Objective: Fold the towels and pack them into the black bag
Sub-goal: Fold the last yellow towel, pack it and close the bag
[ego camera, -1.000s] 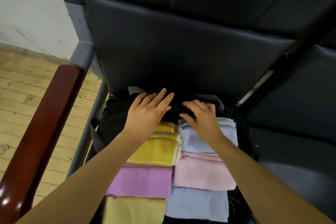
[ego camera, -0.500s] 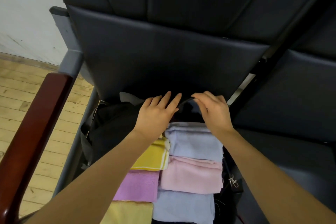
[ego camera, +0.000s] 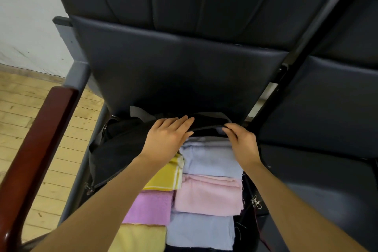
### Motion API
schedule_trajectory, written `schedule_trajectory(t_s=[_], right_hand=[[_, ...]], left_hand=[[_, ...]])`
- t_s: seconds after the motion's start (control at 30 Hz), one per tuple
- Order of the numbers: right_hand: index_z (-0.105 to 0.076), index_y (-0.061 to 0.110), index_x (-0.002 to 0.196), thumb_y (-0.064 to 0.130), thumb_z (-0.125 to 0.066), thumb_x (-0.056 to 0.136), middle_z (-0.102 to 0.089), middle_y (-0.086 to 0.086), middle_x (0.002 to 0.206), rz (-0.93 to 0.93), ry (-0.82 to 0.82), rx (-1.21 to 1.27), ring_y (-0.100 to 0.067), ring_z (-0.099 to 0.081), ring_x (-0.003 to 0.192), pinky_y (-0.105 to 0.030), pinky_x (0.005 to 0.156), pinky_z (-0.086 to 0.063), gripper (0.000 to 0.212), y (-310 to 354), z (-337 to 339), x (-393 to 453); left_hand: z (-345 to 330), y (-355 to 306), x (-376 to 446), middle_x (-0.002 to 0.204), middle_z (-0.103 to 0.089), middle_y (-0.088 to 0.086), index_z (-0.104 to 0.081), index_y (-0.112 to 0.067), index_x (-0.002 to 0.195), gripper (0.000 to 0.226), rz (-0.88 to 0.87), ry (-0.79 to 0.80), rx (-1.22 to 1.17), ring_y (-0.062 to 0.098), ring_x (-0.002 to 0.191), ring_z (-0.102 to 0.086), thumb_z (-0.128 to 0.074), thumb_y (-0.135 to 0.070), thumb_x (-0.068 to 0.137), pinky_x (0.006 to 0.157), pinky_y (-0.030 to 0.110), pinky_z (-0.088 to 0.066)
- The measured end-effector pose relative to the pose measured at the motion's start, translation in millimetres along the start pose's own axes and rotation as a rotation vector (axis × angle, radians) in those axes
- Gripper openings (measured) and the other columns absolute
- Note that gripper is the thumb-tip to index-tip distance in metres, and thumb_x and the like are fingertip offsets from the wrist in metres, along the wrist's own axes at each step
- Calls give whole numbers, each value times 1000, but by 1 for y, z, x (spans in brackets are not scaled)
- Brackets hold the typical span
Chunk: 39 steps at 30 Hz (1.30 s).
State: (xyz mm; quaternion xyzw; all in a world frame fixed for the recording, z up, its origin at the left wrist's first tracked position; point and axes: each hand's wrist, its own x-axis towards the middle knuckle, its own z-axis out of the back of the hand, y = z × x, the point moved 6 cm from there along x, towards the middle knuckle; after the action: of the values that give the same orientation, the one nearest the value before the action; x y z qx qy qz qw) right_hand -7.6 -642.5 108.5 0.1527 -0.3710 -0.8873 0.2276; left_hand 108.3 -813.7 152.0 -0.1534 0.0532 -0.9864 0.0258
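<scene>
- Head view looks down on an open black fabric bag [ego camera: 114, 149] lying on a dark folding seat [ego camera: 319, 182], its long axis running from the viewer toward the seat back.
- Folded towels fill it in two columns: yellow towel [ego camera: 165, 178], purple towel [ego camera: 149, 206] and pale yellow towel [ego camera: 139, 237] at left; light blue towel [ego camera: 212, 159], pink towel [ego camera: 208, 194] and another blue towel [ego camera: 200, 231] at right.
- Left hand [ego camera: 169, 137] lies flat, fingers straight, on the bag's far flap.
- Right hand [ego camera: 243, 141] pinches the flap's black edge.
- Red-brown wooden armrest [ego camera: 38, 147] stands at left.
</scene>
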Motion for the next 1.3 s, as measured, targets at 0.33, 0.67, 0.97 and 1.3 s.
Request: schedule_trajectory(t_s=[0.33, 0.67, 0.97, 1.3], right_hand=[[-72, 9, 100, 21, -53, 92, -65, -5, 91, 328, -87, -214, -25, -64, 82, -34, 65, -53, 24, 46, 52, 5], [-72, 7, 108, 21, -47, 91, -71, -8, 111, 392, -16, -172, -21, -66, 105, -29, 97, -47, 33, 65, 7, -104], [-75, 10, 101, 22, -48, 88, -73, -6, 106, 362, 38, -380, -26, -68, 103, -53, 92, -48, 32, 59, -38, -178], [-66, 14, 121, 30, -46, 89, -66, -7, 119, 302, 55, -484, -19, -51, 110, -32, 94, -39, 41, 75, -105, -227]], left_hand=[[11, -13, 5, 123, -65, 1, -52, -24, 135, 52, 74, 131, -131, 24, 107, -65, -12, -40, 105, 91, 36, -49], [34, -11, -103, 135, -57, -5, -27, -34, 145, 45, 71, 328, -136, 37, 125, -51, -8, -42, 105, 98, 60, -37], [29, -18, -176, 135, -57, -3, -54, -29, 133, 45, -7, 476, -12, 39, 127, -47, -24, -36, 100, 96, 66, -35], [22, 4, -258, 139, -52, 11, -40, -15, 139, 52, 0, 560, 0, 32, 127, -51, -30, -40, 94, 108, 45, -32]])
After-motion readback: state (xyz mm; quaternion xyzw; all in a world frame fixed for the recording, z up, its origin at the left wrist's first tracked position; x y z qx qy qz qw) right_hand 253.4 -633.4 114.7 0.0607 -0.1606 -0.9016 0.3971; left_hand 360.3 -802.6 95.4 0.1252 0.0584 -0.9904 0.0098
